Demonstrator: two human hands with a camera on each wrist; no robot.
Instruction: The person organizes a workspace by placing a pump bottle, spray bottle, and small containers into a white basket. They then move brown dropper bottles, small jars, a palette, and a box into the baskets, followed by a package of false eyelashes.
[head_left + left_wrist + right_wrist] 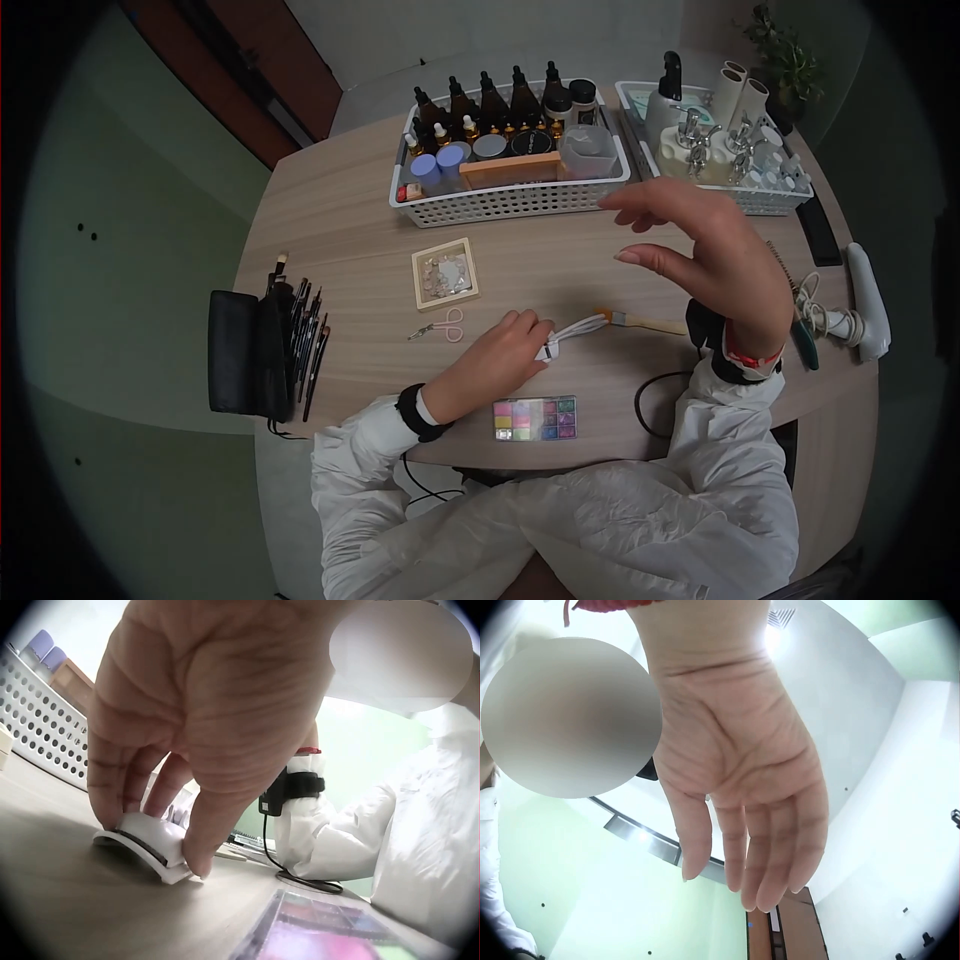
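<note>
A white eyelash curler (pixel 580 326) lies near the middle of the table, its looped handles pointing right. My left hand (pixel 500 355) pinches its curved head (pixel 154 838) between fingertips and thumb, close over the tabletop; the fingers hide part of it in the head view. Raised over the table's right side, my right hand (pixel 710 240) holds nothing, with its fingers loosely bent and thumb apart. Its bare palm (pixel 739 750) shows in the right wrist view. Right of the handles is a wide brush (pixel 650 324) with orange bristles. A colourful palette (pixel 535 420) sits nearer my body.
Pink-handled scissors (pixel 453 325) and a square wooden-framed box (pixel 415 280) lie left of centre. Makeup brushes spill from a black case (pixel 232 350). Two white baskets (pixel 510 210) (pixel 775 203) of bottles and jars stand behind. A white corded appliance (pixel 868 300) lies right.
</note>
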